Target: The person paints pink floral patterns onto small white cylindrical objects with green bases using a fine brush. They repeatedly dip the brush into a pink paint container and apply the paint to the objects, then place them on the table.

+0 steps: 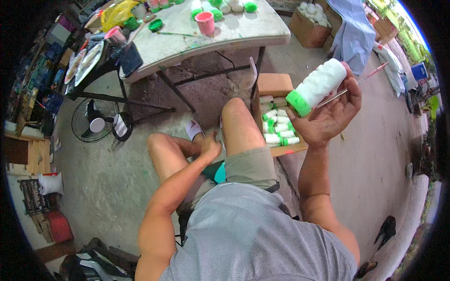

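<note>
- Painting step, it seems: right hand [328,114] is raised, fingers curled around a white bottle [318,85] with a green end, a thin brush [361,80] pinched alongside.
- Left hand [209,149] rests between the knees; its fingers' state I cannot tell.
- Box [276,85] beside the knee holds finished pieces.
- Next move calls for a steady bottle and a careful brush tip.

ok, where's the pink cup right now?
In the head view, the pink cup stands top centre on the white table, beside green-and-white bottles, far from both hands.
</note>
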`<state>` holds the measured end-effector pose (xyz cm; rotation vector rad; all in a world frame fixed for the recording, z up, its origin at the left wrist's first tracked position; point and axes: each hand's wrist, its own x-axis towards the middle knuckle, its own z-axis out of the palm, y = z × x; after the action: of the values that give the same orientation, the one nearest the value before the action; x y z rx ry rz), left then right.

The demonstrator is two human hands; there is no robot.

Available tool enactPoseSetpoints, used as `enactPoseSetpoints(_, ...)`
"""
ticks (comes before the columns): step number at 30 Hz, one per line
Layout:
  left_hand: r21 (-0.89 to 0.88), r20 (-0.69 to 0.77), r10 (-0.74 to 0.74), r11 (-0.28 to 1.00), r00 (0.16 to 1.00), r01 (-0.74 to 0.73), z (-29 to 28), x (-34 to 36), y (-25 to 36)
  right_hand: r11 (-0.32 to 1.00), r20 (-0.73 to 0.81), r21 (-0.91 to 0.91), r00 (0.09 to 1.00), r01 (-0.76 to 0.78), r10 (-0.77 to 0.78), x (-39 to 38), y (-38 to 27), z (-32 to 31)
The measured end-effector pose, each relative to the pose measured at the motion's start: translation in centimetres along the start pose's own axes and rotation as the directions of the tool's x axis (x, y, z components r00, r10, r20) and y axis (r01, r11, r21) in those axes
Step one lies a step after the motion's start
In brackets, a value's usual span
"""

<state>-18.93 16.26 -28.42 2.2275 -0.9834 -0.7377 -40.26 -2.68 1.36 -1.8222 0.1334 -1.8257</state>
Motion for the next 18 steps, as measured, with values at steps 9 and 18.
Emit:
enactPoseSetpoints(9, -0.576, 0.501, 0.566, 0.783, 0.655, -0.236, 0.0, -1.4, 19.0, 0.943, -0.122, 0.308, 0.988, 0.127, -0.094, 7.9, -2.1, 6.8)
enactPoseSetpoints(18, -0.445, 0.570, 0.472, 0.866, 0.673, -0.230, 7.0, -2.8, 21.7, 0.964, -0.212, 0.262, 0.972, -0.046, 0.104, 6.7, -4.3, 9.6)
